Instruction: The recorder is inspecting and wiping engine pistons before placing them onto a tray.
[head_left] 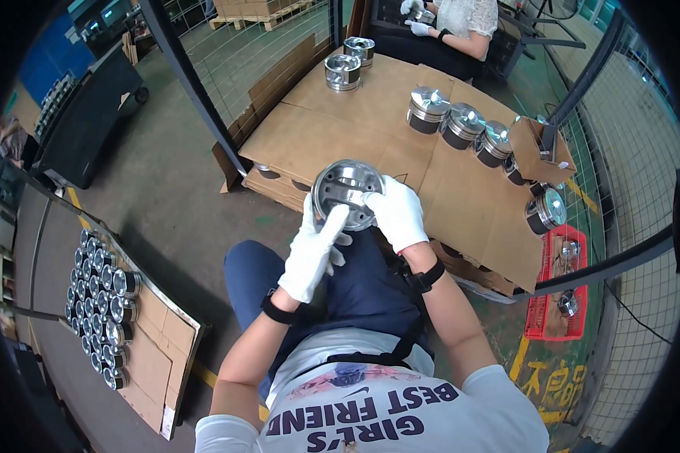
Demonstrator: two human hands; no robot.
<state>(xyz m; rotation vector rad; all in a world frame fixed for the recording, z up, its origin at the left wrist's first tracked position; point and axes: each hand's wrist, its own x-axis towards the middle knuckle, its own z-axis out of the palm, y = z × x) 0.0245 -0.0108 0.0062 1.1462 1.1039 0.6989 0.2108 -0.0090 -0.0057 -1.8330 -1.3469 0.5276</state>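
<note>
A silver metal piston point(347, 181) is held up over my lap, its hollow underside turned toward me. My left hand point(313, 249), in a white glove, grips its left edge, with a finger reaching across the hollow. My right hand point(399, 214), also gloved in white, is closed round the right rim, fingertips at the inner edge. Beyond the piston lies a cardboard sheet point(347, 113) on a stack. Several more pistons point(461, 125) stand in a row on its right side, and two pistons point(343, 72) stand at its far left.
An open cardboard box point(533, 155) sits at the right edge of the stack. Below it on the floor is a red crate point(534, 309) with metal parts. At left, a cardboard-covered pallet point(155, 340) carries many pistons. Another person point(461, 34) sits beyond the stack, beside mesh fencing.
</note>
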